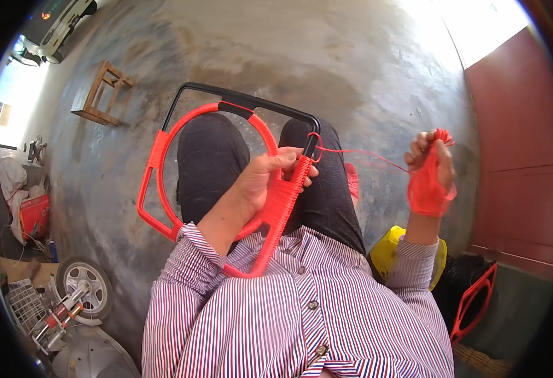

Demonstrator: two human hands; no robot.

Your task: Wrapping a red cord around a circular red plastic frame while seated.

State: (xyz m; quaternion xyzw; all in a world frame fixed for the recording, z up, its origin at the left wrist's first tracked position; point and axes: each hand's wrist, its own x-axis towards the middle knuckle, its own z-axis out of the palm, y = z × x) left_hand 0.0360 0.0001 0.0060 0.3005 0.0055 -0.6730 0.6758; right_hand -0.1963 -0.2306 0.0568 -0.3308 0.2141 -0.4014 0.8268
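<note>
A black metal frame [238,97], partly wrapped in red cord, rests across my knees in the head view. An inner red-wrapped ring [163,142] curves inside it. My left hand [270,176] grips the frame's right bar where tight red windings [283,201] run down toward my shirt. A taut red strand [365,153] leads from the top of that bar to my right hand [429,157], raised at the right and closed on a bundle of red cord [428,189].
The concrete floor [276,50] spreads ahead. A wooden stool [103,94] lies at the upper left, a small wheel [86,286] and clutter at the lower left. A yellow object [387,252], another red-wrapped frame [475,296] and a red door [516,145] are on the right.
</note>
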